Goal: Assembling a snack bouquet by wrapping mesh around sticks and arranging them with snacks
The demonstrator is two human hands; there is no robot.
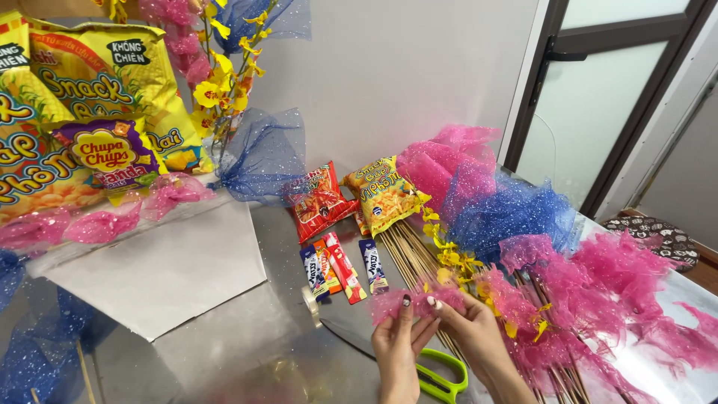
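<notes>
**A:** What have the hands got?

**B:** From my seat I see my left hand [396, 350] and right hand [470, 329] low in the view, at about six o'clock. Both are pinched closed, fingertips [406, 302] tight on one small piece of pink glitter mesh [419, 299] stretched between them.

**A:** Any room around them?

**B:** At nine o'clock of my left hand the metal table [247, 352] lies bare up to the white paper wrap [161, 273] of the snack bouquet [82, 127]. At three o'clock it is crowded: pink mesh picks [598, 299] on wooden skewers [407, 254] run right up beside my right wrist.

**A:** And closer in?

**B:** Green-handled scissors [441, 378] sit just under my wrists at six o'clock, near the bottom edge of the view. At twelve o'clock lie small candy sticks [340, 265], then a red snack bag [321, 200] and a yellow snack bag [385, 194] against the wall. Blue mesh [512, 213] fills two o'clock.
</notes>
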